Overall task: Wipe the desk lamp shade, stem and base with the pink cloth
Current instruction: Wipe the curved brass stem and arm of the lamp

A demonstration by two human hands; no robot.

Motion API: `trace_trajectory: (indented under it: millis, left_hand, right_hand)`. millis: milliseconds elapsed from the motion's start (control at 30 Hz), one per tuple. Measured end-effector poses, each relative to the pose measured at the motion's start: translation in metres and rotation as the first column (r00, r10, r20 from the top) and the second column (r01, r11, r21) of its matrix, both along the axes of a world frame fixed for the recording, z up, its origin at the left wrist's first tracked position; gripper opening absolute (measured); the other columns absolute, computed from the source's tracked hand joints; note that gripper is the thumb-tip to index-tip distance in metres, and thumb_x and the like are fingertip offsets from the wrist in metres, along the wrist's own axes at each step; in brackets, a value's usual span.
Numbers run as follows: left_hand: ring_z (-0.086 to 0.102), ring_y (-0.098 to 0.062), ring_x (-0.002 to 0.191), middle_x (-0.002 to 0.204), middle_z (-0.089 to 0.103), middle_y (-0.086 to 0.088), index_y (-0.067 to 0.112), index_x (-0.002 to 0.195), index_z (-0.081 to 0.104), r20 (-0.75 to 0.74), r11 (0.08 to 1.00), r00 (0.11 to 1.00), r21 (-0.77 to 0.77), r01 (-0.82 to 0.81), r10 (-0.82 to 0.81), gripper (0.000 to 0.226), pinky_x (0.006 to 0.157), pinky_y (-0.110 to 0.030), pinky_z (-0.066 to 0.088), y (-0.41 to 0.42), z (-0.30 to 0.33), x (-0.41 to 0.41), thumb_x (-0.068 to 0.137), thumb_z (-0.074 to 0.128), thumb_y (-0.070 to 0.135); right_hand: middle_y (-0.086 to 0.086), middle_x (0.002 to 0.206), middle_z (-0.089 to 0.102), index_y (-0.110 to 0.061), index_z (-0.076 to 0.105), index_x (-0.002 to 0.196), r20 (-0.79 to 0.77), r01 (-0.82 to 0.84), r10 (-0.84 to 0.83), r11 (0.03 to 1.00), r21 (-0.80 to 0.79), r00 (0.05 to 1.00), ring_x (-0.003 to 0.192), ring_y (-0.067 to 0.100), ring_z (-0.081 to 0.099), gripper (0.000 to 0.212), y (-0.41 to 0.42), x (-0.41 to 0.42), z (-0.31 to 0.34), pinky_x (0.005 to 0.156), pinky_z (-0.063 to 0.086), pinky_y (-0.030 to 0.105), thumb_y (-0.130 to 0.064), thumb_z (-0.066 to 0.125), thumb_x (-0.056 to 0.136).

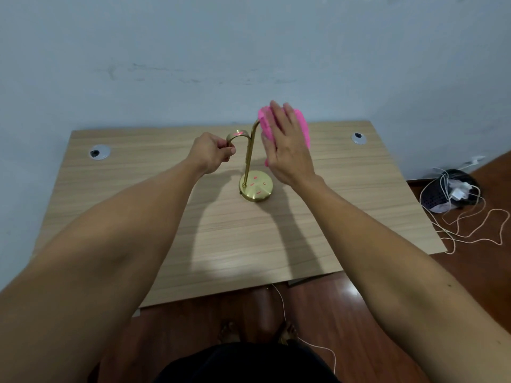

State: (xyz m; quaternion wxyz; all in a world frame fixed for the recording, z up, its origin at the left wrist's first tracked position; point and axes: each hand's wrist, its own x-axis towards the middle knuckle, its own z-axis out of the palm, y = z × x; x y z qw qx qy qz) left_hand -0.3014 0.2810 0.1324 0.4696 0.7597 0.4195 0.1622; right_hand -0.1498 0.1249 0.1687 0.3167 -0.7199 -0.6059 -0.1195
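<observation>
A: Brass desk lamp [250,158] standing near the middle of the wooden tabletop [138,217], a little toward the far edge. Polished gold finish, round domed base [256,187], thin stem [248,161] rising from the base's left side.

B: And the top splits into two curved arms. One hooks over to the left, the other bends right and vanishes behind the pink cloth [284,125].

A: Shade's hidden, then. Right hand [284,150] is spread flat, fingers apart, pressing that fuzzy bright-pink cloth over the right arm's end.

B: Left hand [213,153] is closed, thumb and fingers pinched on the tip of the left hook.

A: See the pink glints on the brass? Cloth reflecting in the base and the hook.

B: Base sits flat on the wood, both forearms casting shadows toward the near edge. Two round cable grommets [99,152] by the far corners.
</observation>
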Motion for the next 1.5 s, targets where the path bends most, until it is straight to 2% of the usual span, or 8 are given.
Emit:
trace_trajectory:
  millis: [267,433,600,700,833,1067,1367,1500]
  left_hand:
    - [0.057,0.004,0.053,0.082,0.073,-0.012,0.008,0.095,0.078,-0.028,0.994,0.999,0.104,0.022,-0.020,0.018,0.058,-0.010,0.042,-0.006,0.001,-0.001,0.094,0.069,0.023]
    - [0.067,-0.017,0.078,0.089,0.076,-0.019,0.005,0.095,0.078,-0.021,0.991,0.998,0.123,0.053,-0.051,0.019,0.058,-0.004,0.043,-0.008,0.002,-0.002,0.095,0.068,0.021]
    - [0.071,-0.023,0.080,0.088,0.076,-0.018,0.006,0.094,0.078,-0.023,0.990,0.999,0.130,0.048,-0.046,0.019,0.069,-0.014,0.048,-0.010,0.001,-0.003,0.095,0.068,0.022]
    - [0.073,-0.027,0.085,0.088,0.077,-0.018,0.007,0.093,0.078,-0.022,0.991,0.999,0.125,0.048,-0.046,0.019,0.078,-0.025,0.051,-0.009,0.000,-0.003,0.095,0.068,0.023]
    - [0.075,-0.031,0.091,0.086,0.077,-0.018,0.006,0.094,0.079,-0.018,0.992,0.999,0.115,0.049,-0.048,0.019,0.086,-0.034,0.056,-0.008,-0.002,-0.003,0.094,0.069,0.023]
    - [0.074,-0.034,0.089,0.084,0.076,-0.017,0.005,0.090,0.077,-0.031,0.985,0.998,0.165,0.055,-0.051,0.023,0.084,-0.041,0.057,-0.011,-0.001,-0.003,0.096,0.065,0.024]
    - [0.073,-0.034,0.086,0.081,0.075,-0.018,0.006,0.086,0.076,-0.046,0.982,0.998,0.177,0.058,-0.050,0.022,0.082,-0.039,0.057,-0.008,0.001,-0.004,0.095,0.064,0.022]
    - [0.074,-0.033,0.087,0.082,0.076,-0.018,0.005,0.089,0.077,-0.050,0.977,0.996,0.198,0.079,-0.070,0.021,0.085,-0.040,0.057,-0.010,0.003,-0.004,0.096,0.064,0.021]
  right_hand:
    - [0.020,0.167,0.031,0.000,0.032,0.160,-0.149,0.142,-0.135,0.989,0.035,0.980,0.157,0.034,0.026,0.054,-0.004,-0.007,0.003,0.130,0.019,0.045,-0.020,0.041,0.110]
    - [0.023,0.164,0.037,0.003,0.044,0.153,0.269,-0.047,0.063,0.997,-0.066,0.961,0.154,0.047,0.027,0.052,0.010,-0.001,-0.018,0.127,0.024,0.055,-0.021,0.044,0.107]
    - [0.009,0.161,0.046,-0.011,0.047,0.155,-0.210,-0.063,0.037,0.991,-0.117,0.977,0.151,0.024,0.041,0.046,-0.019,-0.024,-0.042,0.124,0.035,0.033,-0.021,0.040,0.111]
    - [0.008,0.106,0.071,-0.013,0.068,0.124,-0.710,0.196,-0.286,0.958,-0.209,0.644,0.088,0.025,0.073,0.037,-0.025,-0.037,-0.048,0.081,0.059,0.026,-0.033,0.039,0.111]
    - [0.010,0.091,0.070,-0.009,0.068,0.106,-0.956,0.372,-0.277,0.880,-0.294,-0.100,0.093,0.039,0.076,0.032,-0.009,-0.033,-0.043,0.082,0.062,0.052,-0.034,0.048,0.099]
    - [0.007,0.086,0.061,-0.009,0.060,0.100,-0.969,0.488,0.004,0.864,-0.121,-0.247,0.068,0.021,0.065,0.031,0.022,-0.044,0.054,0.066,0.056,0.034,-0.036,0.047,0.108]
    - [0.014,0.058,0.061,-0.015,0.051,0.085,-0.859,0.084,-0.226,0.974,-0.211,0.460,0.038,0.024,0.056,0.036,0.009,-0.070,0.021,0.039,0.043,0.026,-0.032,0.029,0.109]
    - [0.002,0.065,0.058,-0.010,0.056,0.077,-0.848,0.247,-0.410,0.907,-0.341,0.335,0.062,0.023,0.064,0.036,0.002,-0.050,0.001,0.059,0.046,0.026,-0.020,0.037,0.106]
